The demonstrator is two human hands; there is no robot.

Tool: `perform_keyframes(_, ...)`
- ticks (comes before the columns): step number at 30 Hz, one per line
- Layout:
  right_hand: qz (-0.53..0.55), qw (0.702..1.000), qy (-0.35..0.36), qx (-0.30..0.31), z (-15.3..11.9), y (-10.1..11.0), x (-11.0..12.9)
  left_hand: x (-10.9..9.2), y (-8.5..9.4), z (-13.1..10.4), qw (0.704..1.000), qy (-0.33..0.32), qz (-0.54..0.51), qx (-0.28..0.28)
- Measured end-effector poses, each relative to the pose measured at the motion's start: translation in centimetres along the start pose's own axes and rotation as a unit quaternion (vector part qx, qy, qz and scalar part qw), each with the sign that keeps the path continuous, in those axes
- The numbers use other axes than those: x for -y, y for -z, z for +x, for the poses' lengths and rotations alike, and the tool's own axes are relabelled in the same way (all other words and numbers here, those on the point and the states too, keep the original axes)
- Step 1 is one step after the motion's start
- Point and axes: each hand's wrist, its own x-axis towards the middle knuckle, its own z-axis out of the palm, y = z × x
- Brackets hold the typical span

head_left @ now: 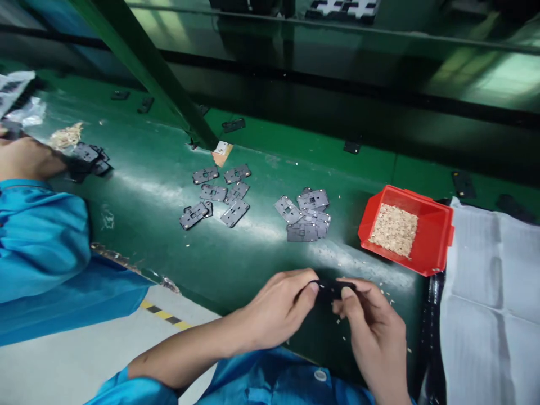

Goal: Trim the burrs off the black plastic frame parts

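Near the table's front edge, my left hand [280, 306] pinches the left end of a small black plastic part [329, 289]. The fingers of my right hand [371, 323] are closed on the right end of that same part. Beyond my hands lies a pile of flat black plates [310, 216], overlapping one another. Another loose group of similar plates [214, 193] rests farther left. A red bin [432, 230] to the right of the plates holds many tiny pale pieces [395, 228].
At the left, a co-worker's hand [29, 157] and blue sleeve are beside dark plates and a pale heap [67, 136]. A green post [156, 73] stands on the table [147, 225]. White sheeting [493, 292] lies at the right. Single black parts lie along the back.
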Motion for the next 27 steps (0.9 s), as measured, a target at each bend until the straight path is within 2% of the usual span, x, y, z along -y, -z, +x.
perform_keyframes(2,-0.053,0.997,0.049,-0.014,0.3,-0.6,0.0,0.5,1.3,-0.6,0.985,-0.051,0.157,-0.044)
perform_keyframes(4,-0.089,0.992,0.088,-0.006,0.4,-1.3,0.0,0.9,2.2,-1.1,0.948,-0.101,0.292,-0.084)
perform_keyframes(6,-0.116,0.987,0.114,0.017,0.4,-1.9,0.1,1.1,2.8,-1.4,0.914,-0.147,0.365,-0.097)
perform_keyframes(8,-0.136,0.982,0.132,0.016,0.5,-2.2,0.2,1.3,3.1,-1.2,0.907,-0.176,0.363,-0.119)
perform_keyframes(10,-0.157,0.977,0.141,-0.005,0.6,-2.2,0.2,1.6,3.3,-0.5,0.929,-0.175,0.291,-0.146)
perform_keyframes(12,-0.171,0.973,0.150,-0.025,0.8,-2.1,0.2,2.1,3.4,0.6,0.957,-0.141,0.200,-0.155)
perform_keyframes(14,-0.175,0.971,0.161,-0.023,0.9,-2.2,0.2,2.8,3.4,1.9,0.973,-0.095,0.148,-0.151)
perform_keyframes(17,-0.171,0.970,0.175,-0.010,1.0,-2.2,0.2,3.9,3.2,3.4,0.976,-0.042,0.147,-0.155)
perform_keyframes(20,-0.163,0.969,0.183,-0.022,0.8,-1.6,-0.2,4.3,3.7,4.1,0.961,-0.030,0.225,-0.158)
perform_keyframes(23,-0.149,0.970,0.193,-0.006,0.7,-0.6,-1.2,3.8,6.3,5.5,0.926,-0.009,0.341,-0.162)
perform_keyframes(25,-0.128,0.972,0.198,0.010,0.6,-0.3,-1.8,3.5,9.6,7.9,0.901,0.035,0.398,-0.167)
perform_keyframes(27,-0.095,0.978,0.187,0.004,0.2,-0.4,-2.2,3.4,13.9,11.4,0.876,0.093,0.433,-0.192)
